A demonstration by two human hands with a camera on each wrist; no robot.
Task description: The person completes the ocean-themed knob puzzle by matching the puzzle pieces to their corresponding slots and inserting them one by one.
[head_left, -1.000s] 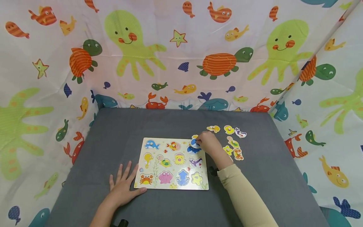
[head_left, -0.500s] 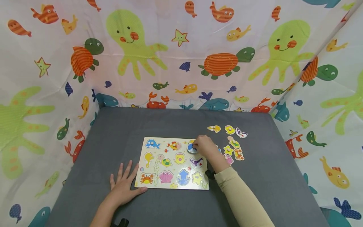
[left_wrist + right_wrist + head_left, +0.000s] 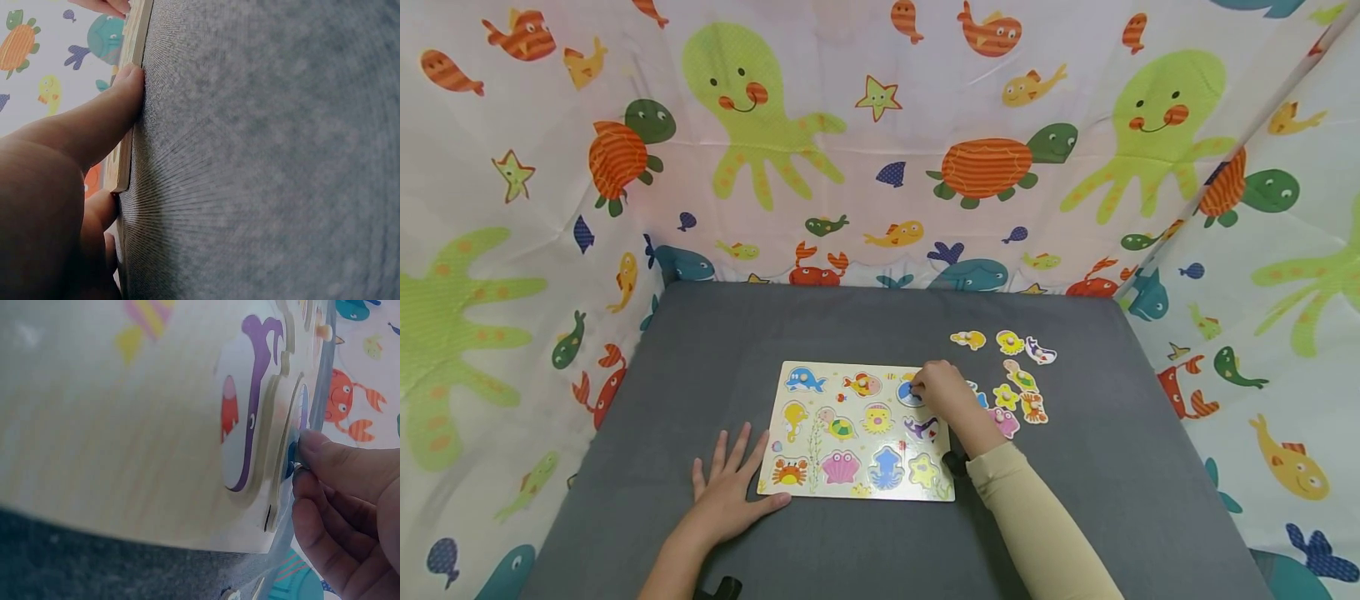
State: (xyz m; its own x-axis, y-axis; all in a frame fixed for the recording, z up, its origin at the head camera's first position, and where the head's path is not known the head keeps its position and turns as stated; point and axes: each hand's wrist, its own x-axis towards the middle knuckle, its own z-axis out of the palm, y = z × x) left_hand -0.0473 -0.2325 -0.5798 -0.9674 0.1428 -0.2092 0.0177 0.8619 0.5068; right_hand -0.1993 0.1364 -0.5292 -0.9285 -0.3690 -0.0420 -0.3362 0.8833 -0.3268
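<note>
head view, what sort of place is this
Perhaps a children's play corner: a sea-animal puzzle board lies on a grey table, with sea-creature cloth around its back and sides.

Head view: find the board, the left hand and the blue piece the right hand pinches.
Board (image 3: 864, 452), head view, bare wood between shapes.
Left hand (image 3: 724, 492), head view, its back.
Blue piece (image 3: 910, 397), head view, its uncovered face.

Board (image 3: 864, 452) on table (image 3: 820, 329), loose pieces (image 3: 1020, 377) right.
</note>
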